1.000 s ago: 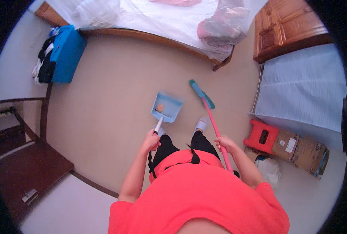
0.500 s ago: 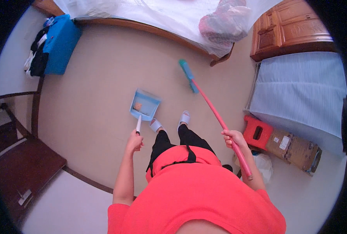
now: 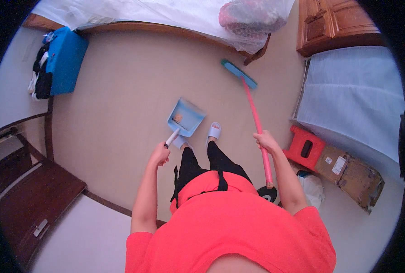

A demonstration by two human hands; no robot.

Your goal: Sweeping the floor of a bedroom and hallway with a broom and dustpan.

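Note:
My left hand (image 3: pixel 160 154) is closed round the pale handle of a light blue dustpan (image 3: pixel 192 128). A small orange-brown scrap (image 3: pixel 178 118) and some dark bits lie in the pan, just ahead of my feet. In my right hand (image 3: pixel 265 141) is the red pole of a broom (image 3: pixel 255 109), gripped partway down with its top end pointing back toward me. The broom's blue and green head (image 3: pixel 239 73) is out ahead on the right, near the bed's leg. Whether the dustpan touches the floor, I cannot tell.
A bed (image 3: pixel 166 28) under plastic sheeting spans the far side. At right stand a wooden cabinet (image 3: pixel 339 25), a cloth-covered unit (image 3: pixel 352 91), a red stool (image 3: pixel 306 148) and a cardboard box (image 3: pixel 348 173). A blue bin (image 3: pixel 68 59) and dark wooden chair (image 3: pixel 43 200) are at left.
The broom head has swung right and farther out, its pole now steeper. The dustpan has shifted slightly right in the picture, and my right hand has moved a little forward.

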